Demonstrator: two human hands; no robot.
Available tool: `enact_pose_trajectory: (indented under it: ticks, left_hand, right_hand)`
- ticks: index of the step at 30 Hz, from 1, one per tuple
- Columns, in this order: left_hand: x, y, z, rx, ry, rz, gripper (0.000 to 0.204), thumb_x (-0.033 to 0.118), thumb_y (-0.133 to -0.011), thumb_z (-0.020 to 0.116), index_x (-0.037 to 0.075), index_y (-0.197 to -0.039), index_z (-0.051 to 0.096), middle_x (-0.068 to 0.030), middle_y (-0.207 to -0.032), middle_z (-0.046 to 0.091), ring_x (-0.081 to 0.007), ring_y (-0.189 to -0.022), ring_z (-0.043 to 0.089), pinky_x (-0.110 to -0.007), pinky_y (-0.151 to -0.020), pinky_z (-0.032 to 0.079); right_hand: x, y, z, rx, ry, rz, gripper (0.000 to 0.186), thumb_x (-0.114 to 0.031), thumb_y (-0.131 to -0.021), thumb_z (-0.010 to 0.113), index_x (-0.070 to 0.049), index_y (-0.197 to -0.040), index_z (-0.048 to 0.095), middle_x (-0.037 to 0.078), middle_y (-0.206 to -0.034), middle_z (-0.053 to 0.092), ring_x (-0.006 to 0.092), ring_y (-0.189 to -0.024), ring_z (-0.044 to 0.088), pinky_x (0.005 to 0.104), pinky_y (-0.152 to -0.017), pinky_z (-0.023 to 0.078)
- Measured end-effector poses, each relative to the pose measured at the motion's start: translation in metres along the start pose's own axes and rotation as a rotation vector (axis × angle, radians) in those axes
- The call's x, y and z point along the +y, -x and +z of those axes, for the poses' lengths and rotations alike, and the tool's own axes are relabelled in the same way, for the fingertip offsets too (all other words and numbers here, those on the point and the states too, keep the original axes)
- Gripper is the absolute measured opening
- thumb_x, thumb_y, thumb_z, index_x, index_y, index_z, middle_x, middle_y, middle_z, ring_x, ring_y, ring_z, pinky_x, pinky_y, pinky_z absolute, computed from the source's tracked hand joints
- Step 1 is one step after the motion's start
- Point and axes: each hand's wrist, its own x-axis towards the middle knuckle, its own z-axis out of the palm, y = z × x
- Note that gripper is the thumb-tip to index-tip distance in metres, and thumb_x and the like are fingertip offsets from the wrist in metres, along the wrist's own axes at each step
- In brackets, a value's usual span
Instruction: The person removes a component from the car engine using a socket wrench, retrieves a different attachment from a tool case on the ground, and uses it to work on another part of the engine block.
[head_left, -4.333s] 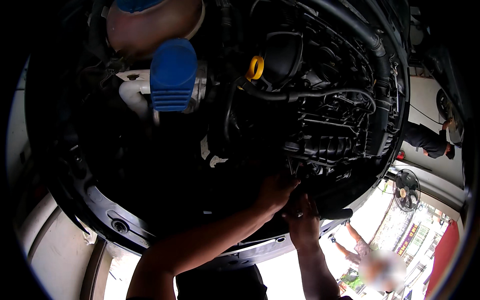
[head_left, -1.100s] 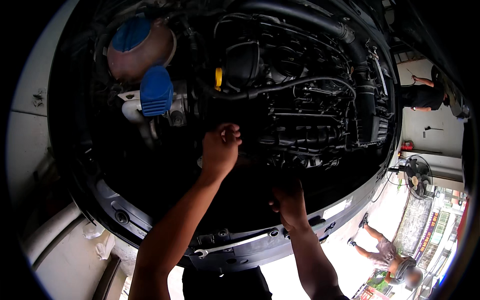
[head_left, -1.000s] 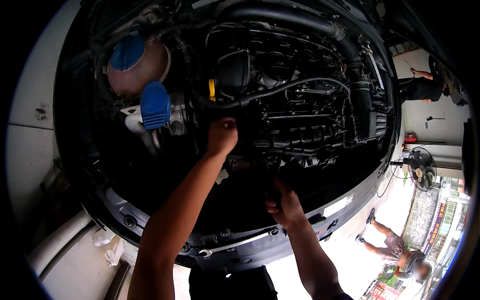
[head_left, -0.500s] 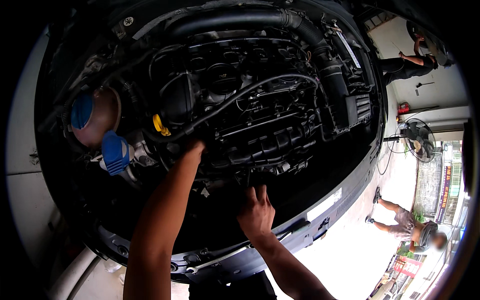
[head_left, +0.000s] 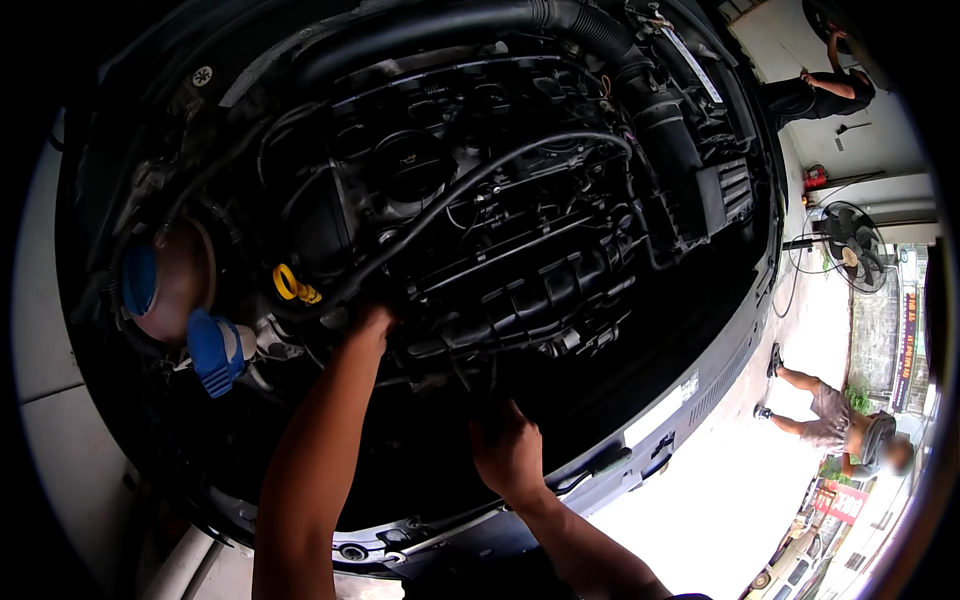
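Observation:
My left hand (head_left: pixel 374 322) reaches down into the engine bay beside the engine (head_left: pixel 530 290), just below a black hose (head_left: pixel 450 205). Its fingers are hidden among dark parts. The yellow dipstick handle (head_left: pixel 290 284) stands to the left of that wrist. My right hand (head_left: pixel 508 452) is closed in front of the engine, low in the dark gap behind the front panel (head_left: pixel 640 440). Something thin and dark extends from its fingers toward the engine, but the shadow hides what it is.
At the left sit a round reservoir (head_left: pixel 180 280) with a blue cap and a blue filler cap (head_left: pixel 215 355). An air filter box (head_left: pixel 690 190) stands at the right. Beyond the car are a fan (head_left: pixel 850 250), a standing person (head_left: pixel 835 420) and another person in dark clothes (head_left: pixel 825 95).
The view has shifted, so the engine sits further left and is tilted. My right hand has drawn slightly away from the engine, toward the front panel. My left hand stays in the same spot.

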Motion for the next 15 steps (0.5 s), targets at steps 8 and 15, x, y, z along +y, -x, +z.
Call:
enact_pose_trajectory:
  ticks: [8,15]
  left_hand:
    - [-0.004,0.009,0.003,0.02,0.087,0.065,0.031,0.018,-0.088,0.052,0.0,-0.113,0.058,-0.0145,-0.108,0.062,-0.0248,-0.098,0.06,-0.036,-0.083,0.047]
    - [-0.012,0.022,-0.013,0.011,0.178,0.109,0.032,0.018,-0.088,0.052,0.0,-0.114,0.057,-0.0144,-0.109,0.062,-0.0247,-0.099,0.059,-0.036,-0.083,0.046]
  right_hand:
    - [0.001,0.019,0.009,-0.131,-1.418,0.452,0.029,-0.022,-0.093,0.044,-0.002,-0.111,0.055,0.011,-0.099,0.06,0.0189,-0.092,0.06,0.0229,-0.069,0.048]
    - [-0.014,0.008,-0.003,0.024,-0.431,0.19,0.041,-0.002,-0.083,0.056,0.0,-0.123,0.049,0.011,-0.093,0.061,0.0165,-0.074,0.06,0.0231,-0.058,0.05]
